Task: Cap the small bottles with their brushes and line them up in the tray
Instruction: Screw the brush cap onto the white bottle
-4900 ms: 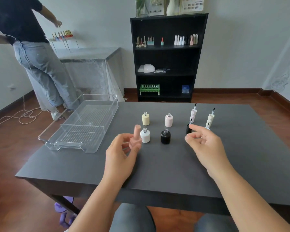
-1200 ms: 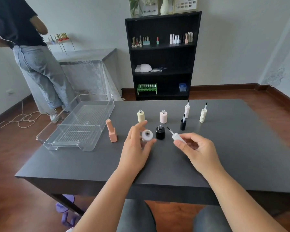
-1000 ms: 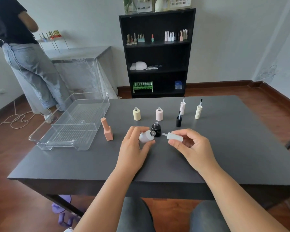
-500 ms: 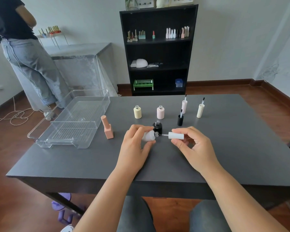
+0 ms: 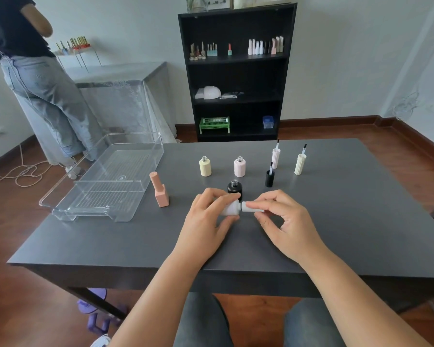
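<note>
the dark worktop [image 5: 336,221] carries everything; the clear plastic tray [image 5: 105,181] sits at its left end, rigid, light and likely slick-walled, with nothing in it yet. a capped peach bottle [image 5: 160,190] stands just beside it. further back the yellow bottle [image 5: 205,166] and pink bottle [image 5: 239,167] stand open, the black bottle [image 5: 234,187] nearer; three brush caps stand upright to the right. these look small, light and hard, easy to tip, so best pinched around the body. the left hand [image 5: 206,221] is closed around the white bottle [image 5: 229,209], held sideways above the worktop. the right hand [image 5: 283,219] pinches the white brush cap [image 5: 252,207] at its ribbed barrel, seated at the neck, probably being twisted on.
</note>
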`<state>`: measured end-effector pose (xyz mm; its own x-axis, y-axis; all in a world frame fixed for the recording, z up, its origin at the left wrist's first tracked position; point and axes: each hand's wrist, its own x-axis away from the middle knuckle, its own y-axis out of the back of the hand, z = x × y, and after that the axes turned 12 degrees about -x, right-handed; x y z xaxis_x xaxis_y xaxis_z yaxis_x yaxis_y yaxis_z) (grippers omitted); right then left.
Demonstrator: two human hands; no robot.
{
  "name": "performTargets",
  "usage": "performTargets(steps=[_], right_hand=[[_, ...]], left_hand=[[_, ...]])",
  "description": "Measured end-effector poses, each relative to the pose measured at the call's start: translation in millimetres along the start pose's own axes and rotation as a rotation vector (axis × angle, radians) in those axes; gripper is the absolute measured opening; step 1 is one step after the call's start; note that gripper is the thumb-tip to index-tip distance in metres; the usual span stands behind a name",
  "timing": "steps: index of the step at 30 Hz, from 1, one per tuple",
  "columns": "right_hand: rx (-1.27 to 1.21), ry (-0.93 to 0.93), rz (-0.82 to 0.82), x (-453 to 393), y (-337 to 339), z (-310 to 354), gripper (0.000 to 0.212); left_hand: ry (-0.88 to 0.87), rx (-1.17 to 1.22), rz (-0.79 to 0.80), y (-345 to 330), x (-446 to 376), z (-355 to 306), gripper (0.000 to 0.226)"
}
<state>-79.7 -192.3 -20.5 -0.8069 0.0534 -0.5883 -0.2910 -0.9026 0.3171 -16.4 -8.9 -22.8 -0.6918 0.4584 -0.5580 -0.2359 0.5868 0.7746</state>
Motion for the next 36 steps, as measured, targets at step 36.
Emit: performTargets(steps=[36], right_hand=[[0.106, 0.1, -0.012, 2.3, -2.0, -7.7, 0.025]], left_hand=[[-0.036, 0.065, -0.024, -2.5, 0.1, 2.7, 0.04]])
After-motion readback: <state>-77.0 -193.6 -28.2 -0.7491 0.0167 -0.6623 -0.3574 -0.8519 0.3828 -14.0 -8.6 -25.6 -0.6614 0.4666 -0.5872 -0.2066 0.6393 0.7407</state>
